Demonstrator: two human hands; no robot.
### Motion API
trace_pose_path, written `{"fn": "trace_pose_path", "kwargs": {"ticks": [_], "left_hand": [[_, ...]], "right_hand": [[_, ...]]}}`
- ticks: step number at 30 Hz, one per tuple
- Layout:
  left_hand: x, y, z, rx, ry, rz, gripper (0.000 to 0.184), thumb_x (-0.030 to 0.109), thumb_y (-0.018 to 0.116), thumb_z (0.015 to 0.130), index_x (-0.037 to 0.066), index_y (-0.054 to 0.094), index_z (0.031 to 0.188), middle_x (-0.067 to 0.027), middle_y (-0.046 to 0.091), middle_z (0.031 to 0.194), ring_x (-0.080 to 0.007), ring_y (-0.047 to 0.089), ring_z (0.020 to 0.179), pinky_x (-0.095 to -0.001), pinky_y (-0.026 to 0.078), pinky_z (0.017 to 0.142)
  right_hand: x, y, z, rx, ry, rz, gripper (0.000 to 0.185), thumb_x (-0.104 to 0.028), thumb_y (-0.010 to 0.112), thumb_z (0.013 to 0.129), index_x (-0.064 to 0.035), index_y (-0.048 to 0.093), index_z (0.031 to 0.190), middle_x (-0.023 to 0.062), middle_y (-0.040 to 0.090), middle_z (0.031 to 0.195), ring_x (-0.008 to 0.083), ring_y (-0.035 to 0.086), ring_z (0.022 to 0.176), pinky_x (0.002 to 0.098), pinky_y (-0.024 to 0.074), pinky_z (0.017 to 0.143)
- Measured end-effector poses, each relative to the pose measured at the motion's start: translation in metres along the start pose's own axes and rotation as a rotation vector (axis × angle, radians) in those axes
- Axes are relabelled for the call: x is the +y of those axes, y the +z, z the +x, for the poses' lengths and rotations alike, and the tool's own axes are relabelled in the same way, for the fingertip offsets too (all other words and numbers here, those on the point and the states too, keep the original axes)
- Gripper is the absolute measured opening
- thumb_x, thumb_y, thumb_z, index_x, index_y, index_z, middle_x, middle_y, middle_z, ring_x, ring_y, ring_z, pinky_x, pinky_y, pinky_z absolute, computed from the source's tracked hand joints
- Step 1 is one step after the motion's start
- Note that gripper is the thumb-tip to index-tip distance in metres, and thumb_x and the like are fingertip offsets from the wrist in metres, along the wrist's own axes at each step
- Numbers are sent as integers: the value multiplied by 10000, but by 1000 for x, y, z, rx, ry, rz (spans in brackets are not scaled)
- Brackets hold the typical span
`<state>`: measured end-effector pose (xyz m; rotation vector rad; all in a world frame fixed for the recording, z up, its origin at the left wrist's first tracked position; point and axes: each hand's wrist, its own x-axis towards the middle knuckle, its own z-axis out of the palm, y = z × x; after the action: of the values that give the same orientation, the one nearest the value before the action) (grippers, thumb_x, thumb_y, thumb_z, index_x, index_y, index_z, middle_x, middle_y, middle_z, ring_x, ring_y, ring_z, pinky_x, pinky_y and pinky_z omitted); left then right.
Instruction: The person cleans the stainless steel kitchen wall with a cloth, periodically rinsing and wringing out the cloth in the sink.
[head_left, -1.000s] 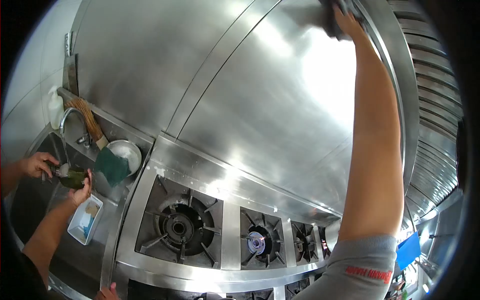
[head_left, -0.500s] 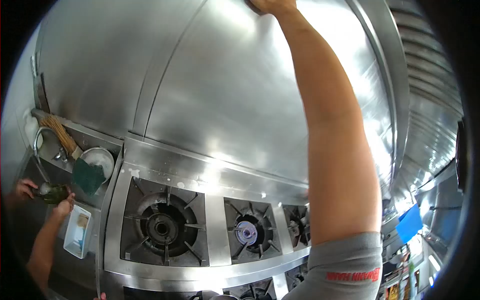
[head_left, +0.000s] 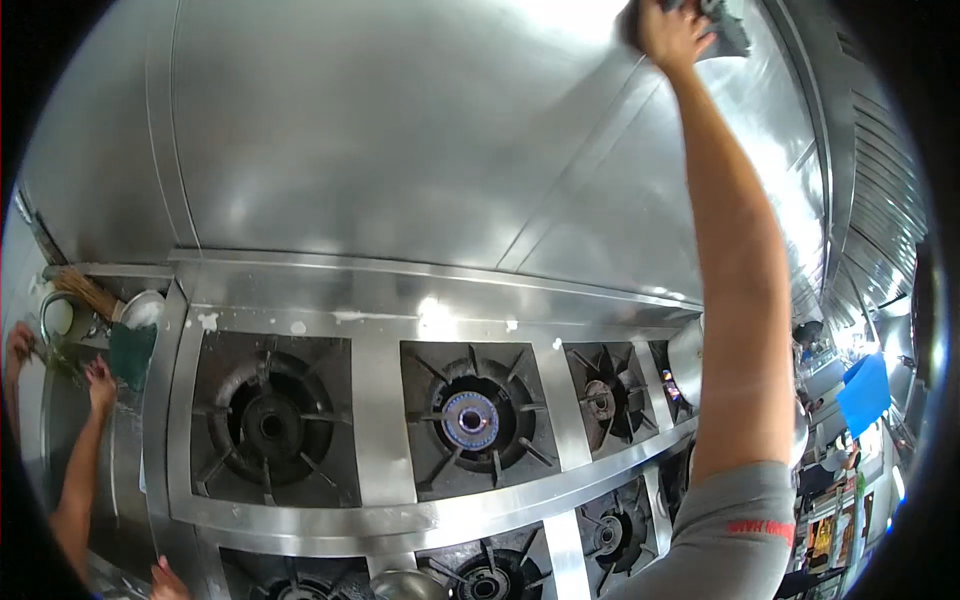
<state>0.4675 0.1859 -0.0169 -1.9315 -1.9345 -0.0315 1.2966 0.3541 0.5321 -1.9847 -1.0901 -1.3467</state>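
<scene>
My right arm reaches up to the steel wall panel (head_left: 400, 130). My right hand (head_left: 672, 38) presses a dark grey cloth (head_left: 730, 32) against it near the top, fingers partly over the cloth. At the lower left, my left hand (head_left: 168, 580) shows only in part beside the stove's front left corner. Its fingers look apart, and I see nothing in them. Below the wall stands the steel stove (head_left: 380, 430), with a lit burner (head_left: 470, 420) in its back row and an unlit burner (head_left: 270, 425) to the left.
Another person's hands (head_left: 100, 385) hold leafy greens (head_left: 62, 358) by the sink tap (head_left: 48, 305) at left. A brush (head_left: 88, 292), a bowl (head_left: 143, 310) and a green cloth (head_left: 132, 355) lie there. A large pot (head_left: 686, 360) stands at back right; a metal pan (head_left: 408, 584) sits in front.
My view has shifted right along the stove. My right hand has moved right across the wall, and its cloth now shows more. More of my left hand shows at the bottom.
</scene>
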Motion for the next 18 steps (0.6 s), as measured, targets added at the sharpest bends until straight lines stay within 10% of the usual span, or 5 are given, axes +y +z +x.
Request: {"fn": "trace_pose_path", "kwargs": {"ticks": [2, 9, 13, 16, 18], "left_hand": [[8, -4, -3, 30, -5, 37, 342, 332, 500, 996, 88, 536, 759, -148, 617, 579, -336, 612, 485, -409, 479, 439], [32, -38, 6, 278, 29, -11, 380, 296, 546, 976, 71, 517, 671, -180, 574, 553, -358, 604, 515, -451, 460, 458], [33, -43, 6, 169, -27, -58, 392, 297, 506, 991, 30, 516, 704, -222, 587, 597, -408, 598, 548, -504, 460, 491], [26, -24, 6, 179, -21, -10, 374, 282, 495, 996, 26, 538, 727, -229, 592, 609, -409, 602, 569, -510, 459, 502], [22, -14, 7, 231, -16, -54, 377, 270, 489, 1000, 18, 553, 727, -236, 570, 593, -429, 580, 558, -520, 432, 490]], "right_hand": [[33, 65, -65, 383, -501, -370, 600, -456, 460, 895, -262, 358, 1454, 246, 421, 1426, 563, 389, 1254, 698, 229, 1052], [43, 78, -373, -1055, -491, -22, 528, -449, 504, 856, -190, 504, 1317, 96, 514, 1352, 283, 489, 1272, 601, 238, 1102], [66, 78, -307, -647, -516, -203, 521, -423, 496, 857, -170, 514, 1312, 130, 497, 1386, 309, 533, 1229, 594, 309, 1061], [87, 63, -115, 184, -459, 17, 545, -379, 446, 909, -94, 477, 1372, 208, 503, 1357, 447, 499, 1220, 692, 344, 965], [65, -30, -14, -247, -60, -8, 679, -485, 239, 996, -72, 160, 1530, 140, 94, 1601, 383, 15, 1467, 553, 52, 1167]]}}
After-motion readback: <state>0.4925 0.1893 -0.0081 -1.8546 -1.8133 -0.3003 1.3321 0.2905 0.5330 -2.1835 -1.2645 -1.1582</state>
